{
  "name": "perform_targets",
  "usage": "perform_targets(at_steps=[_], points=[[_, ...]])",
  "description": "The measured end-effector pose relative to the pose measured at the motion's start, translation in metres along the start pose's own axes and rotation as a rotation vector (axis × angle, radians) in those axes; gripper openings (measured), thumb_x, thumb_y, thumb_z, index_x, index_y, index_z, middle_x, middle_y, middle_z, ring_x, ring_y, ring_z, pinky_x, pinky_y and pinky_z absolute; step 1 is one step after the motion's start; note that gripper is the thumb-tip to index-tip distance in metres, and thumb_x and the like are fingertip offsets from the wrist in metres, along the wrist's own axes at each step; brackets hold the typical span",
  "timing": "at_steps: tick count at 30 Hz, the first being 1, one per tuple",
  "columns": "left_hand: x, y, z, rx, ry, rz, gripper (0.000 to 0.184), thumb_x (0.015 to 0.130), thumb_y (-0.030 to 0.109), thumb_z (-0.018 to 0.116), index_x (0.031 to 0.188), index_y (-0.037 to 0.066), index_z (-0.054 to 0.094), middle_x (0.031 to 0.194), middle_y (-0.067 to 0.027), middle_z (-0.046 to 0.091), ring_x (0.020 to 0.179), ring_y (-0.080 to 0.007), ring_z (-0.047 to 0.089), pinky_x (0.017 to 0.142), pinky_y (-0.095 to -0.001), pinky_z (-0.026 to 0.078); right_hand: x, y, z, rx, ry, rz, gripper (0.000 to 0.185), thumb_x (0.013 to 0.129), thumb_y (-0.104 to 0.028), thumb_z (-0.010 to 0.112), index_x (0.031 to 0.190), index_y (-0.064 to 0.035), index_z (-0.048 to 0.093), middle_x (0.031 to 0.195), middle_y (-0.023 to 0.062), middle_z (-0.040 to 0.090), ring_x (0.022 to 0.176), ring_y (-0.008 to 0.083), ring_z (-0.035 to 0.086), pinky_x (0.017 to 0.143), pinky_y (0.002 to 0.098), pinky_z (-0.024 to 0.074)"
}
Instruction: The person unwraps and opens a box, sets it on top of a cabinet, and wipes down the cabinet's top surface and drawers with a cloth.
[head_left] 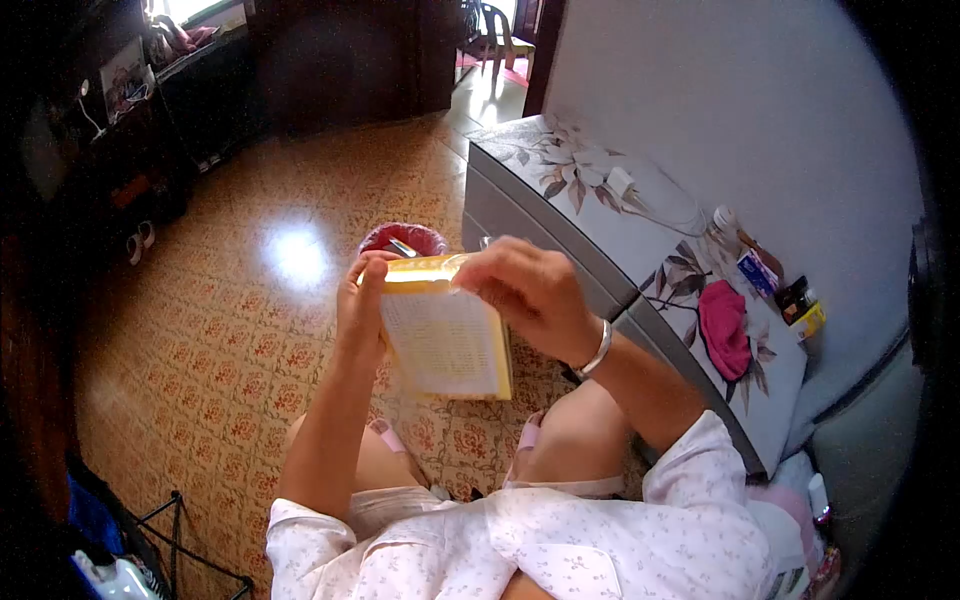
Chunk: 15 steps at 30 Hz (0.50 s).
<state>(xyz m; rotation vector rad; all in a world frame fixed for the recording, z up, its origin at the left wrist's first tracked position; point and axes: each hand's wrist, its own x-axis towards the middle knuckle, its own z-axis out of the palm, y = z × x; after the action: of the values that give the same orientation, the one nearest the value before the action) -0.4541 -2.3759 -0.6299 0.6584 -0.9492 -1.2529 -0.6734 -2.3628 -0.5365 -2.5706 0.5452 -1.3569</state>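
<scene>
A yellow box [445, 340] with a white panel of small print is held up in front of my lap. Its top edge shines as if covered in clear film. My left hand [362, 310] grips the box along its left side, thumb near the top corner. My right hand [525, 295] is closed at the top right corner, fingertips pinched on the shiny edge; a silver bangle [598, 348] circles that wrist. Just beyond the box, a red-lined bin [403, 238] stands on the floor, partly hidden by the box and hands.
A low grey cabinet [545, 225] with a floral top is on the right, along the wall. On it lie a pink cloth [724, 330], a white charger [620, 181] with cable and small boxes [758, 272]. A black folding frame [175, 545] stands at lower left.
</scene>
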Motion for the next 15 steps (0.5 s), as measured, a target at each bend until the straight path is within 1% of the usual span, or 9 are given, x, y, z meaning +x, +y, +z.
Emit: perform_targets(at_steps=[1,3,4,5,7,8,12,14,15], points=[[0.006,-0.001,-0.004,-0.002,0.001,0.000,0.046,0.082,0.046,0.070,0.099,0.005,0.059,0.088,-0.0053,0.064,0.079,-0.0124,0.063,0.067,-0.0257,0.054,-0.002,-0.004,0.001,0.000,-0.002,0.000,0.010,0.084,-0.006,0.067,0.093,-0.0064,0.064,0.081,0.0071,0.062,0.062,0.0146,0.060,0.051,0.0250,0.0467],[0.017,-0.002,-0.010,-0.059,0.151,-0.052,0.050,0.081,0.051,0.069,0.096,0.004,0.060,0.086,-0.0070,0.064,0.080,-0.0153,0.065,0.068,-0.0290,0.056,-0.006,-0.016,0.000,-0.114,-0.170,-0.068,0.011,0.083,-0.006,0.067,0.092,-0.0069,0.063,0.082,0.0084,0.062,0.062,0.0191,0.062,0.052,0.0290,0.0487],[0.019,0.005,-0.007,-0.103,0.145,-0.043,0.056,0.080,0.056,0.068,0.097,0.003,0.061,0.088,-0.0086,0.065,0.081,-0.0179,0.066,0.070,-0.0326,0.057,-0.010,-0.017,0.000,-0.151,-0.242,-0.091,0.011,0.083,-0.007,0.067,0.092,-0.0073,0.061,0.081,0.0080,0.061,0.064,0.0221,0.062,0.054,0.0318,0.0501],[0.022,0.001,-0.014,-0.105,0.151,-0.044,0.056,0.080,0.056,0.068,0.097,0.003,0.061,0.088,-0.0086,0.065,0.081,-0.0179,0.066,0.070,-0.0326,0.057,-0.016,-0.014,0.003,-0.147,-0.247,-0.091,0.011,0.083,-0.007,0.067,0.092,-0.0073,0.061,0.081,0.0080,0.061,0.064,0.0221,0.062,0.054,0.0318,0.0501],[0.029,-0.009,-0.030,-0.193,0.375,-0.127,0.059,0.081,0.059,0.065,0.099,0.003,0.061,0.089,-0.0089,0.065,0.082,-0.0193,0.066,0.071,-0.0346,0.056,-0.030,-0.002,0.012,-0.061,-0.268,0.007,0.011,0.085,-0.005,0.065,0.094,-0.0072,0.059,0.081,0.0084,0.059,0.065,0.0237,0.062,0.055,0.0324,0.0502],[0.032,-0.016,-0.035,-0.253,0.342,-0.119,0.062,0.079,0.060,0.066,0.101,0.002,0.060,0.088,-0.0090,0.064,0.082,-0.0201,0.066,0.070,-0.0342,0.056,-0.035,0.001,0.015,-0.045,-0.280,0.040,0.010,0.085,-0.005,0.064,0.093,-0.0070,0.057,0.080,0.0088,0.057,0.064,0.0242,0.061,0.055,0.0331,0.0498],[0.040,-0.025,-0.048,-0.239,0.355,-0.113,0.063,0.078,0.060,0.066,0.101,0.002,0.061,0.087,-0.0091,0.064,0.083,-0.0201,0.065,0.070,-0.0347,0.055,-0.046,-0.003,0.021,-0.006,-0.317,0.089,0.011,0.085,-0.004,0.064,0.092,-0.0065,0.056,0.080,0.0088,0.056,0.064,0.0244,0.061,0.055,0.0335,0.0495],[0.037,-0.015,-0.042,-0.208,0.439,-0.115,0.065,0.077,0.061,0.066,0.103,0.001,0.060,0.090,-0.0105,0.063,0.087,-0.0219,0.064,0.072,-0.0372,0.055,-0.048,-0.005,0.021,-0.019,-0.308,0.062,0.014,0.083,-0.007,0.063,0.093,-0.0056,0.053,0.078,0.0095,0.051,0.066,0.0279,0.061,0.054,0.0349,0.0509],[0.038,-0.015,-0.045,-0.204,0.438,-0.117,0.065,0.077,0.061,0.066,0.103,0.001,0.060,0.090,-0.0105,0.063,0.087,-0.0219,0.064,0.072,-0.0372,0.055,-0.052,-0.004,0.021,-0.017,-0.304,0.064,0.014,0.083,-0.007,0.063,0.093,-0.0056,0.053,0.078,0.0095,0.051,0.066,0.0279,0.061,0.054,0.0349,0.0509]])
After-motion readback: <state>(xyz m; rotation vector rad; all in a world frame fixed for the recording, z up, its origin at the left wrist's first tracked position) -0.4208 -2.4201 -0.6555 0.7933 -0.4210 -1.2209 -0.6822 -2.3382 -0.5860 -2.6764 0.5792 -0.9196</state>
